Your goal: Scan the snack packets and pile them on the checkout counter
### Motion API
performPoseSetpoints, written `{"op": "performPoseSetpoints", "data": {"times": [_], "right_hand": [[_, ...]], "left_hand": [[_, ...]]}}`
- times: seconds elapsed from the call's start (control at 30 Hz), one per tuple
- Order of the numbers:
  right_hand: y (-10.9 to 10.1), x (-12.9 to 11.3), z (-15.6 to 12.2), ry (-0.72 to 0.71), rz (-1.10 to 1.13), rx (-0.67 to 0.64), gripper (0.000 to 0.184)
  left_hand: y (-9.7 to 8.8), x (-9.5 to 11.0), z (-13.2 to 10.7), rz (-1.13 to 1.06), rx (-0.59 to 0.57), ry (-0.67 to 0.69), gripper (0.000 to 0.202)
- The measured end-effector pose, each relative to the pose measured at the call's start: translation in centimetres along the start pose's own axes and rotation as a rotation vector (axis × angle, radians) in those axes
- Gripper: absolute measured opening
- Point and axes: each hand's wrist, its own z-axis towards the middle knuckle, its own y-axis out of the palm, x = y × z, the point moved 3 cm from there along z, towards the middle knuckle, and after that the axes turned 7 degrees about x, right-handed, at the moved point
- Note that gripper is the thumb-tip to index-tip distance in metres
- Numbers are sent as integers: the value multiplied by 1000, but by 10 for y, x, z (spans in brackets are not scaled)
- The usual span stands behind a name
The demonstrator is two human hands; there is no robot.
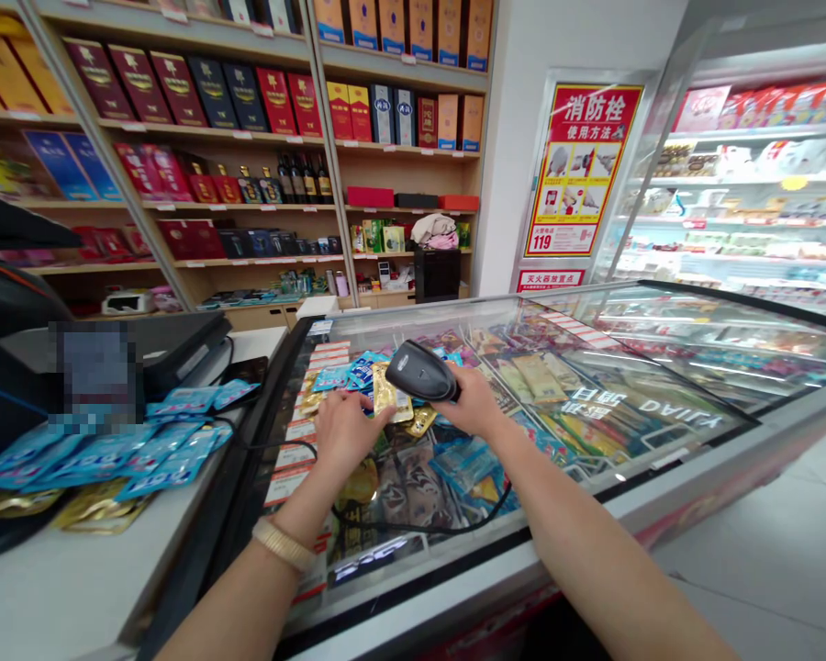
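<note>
My right hand (476,400) is wrapped round the handle of a black barcode scanner (421,371), its head pointing left over a pile of small packets. My left hand (348,427) is closed at the edge of a gold packet (389,393), thumb and fingers on its left side just under the scanner's head. Blue packets (348,372) lie heaped behind it on the freezer's glass lid (427,543). Another gold packet (422,422) lies below the scanner. The scanner's black cable (447,530) loops across the glass towards the left.
Left of the freezer, a white counter (103,578) holds rows of blue packets (172,450), gold packets (103,505) and dark checkout equipment (172,344). Ice-cream packages show beneath the glass. Shelves of boxes (206,92) stand behind; a lit display fridge (750,184) is at right.
</note>
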Motion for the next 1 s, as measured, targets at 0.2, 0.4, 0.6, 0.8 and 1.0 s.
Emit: {"op": "performPoseSetpoints", "data": {"times": [0.2, 0.4, 0.6, 0.8, 1.0], "right_hand": [[0, 0, -1, -12, 22, 14, 26], [0, -1, -2, -15, 42, -14, 30], [1, -2, -2, -36, 68, -17, 27], [2, -6, -3, -42, 72, -85, 19], [6, -10, -5, -29, 84, -201, 16]], "left_hand": [[4, -9, 6, -142, -10, -39, 26], [5, -22, 8, -697, -91, -128, 26], [-4, -21, 7, -1265, -153, -381, 42], [-11, -25, 13, -1360, 26, -389, 38], [-15, -35, 17, -1377, 223, -460, 24]]}}
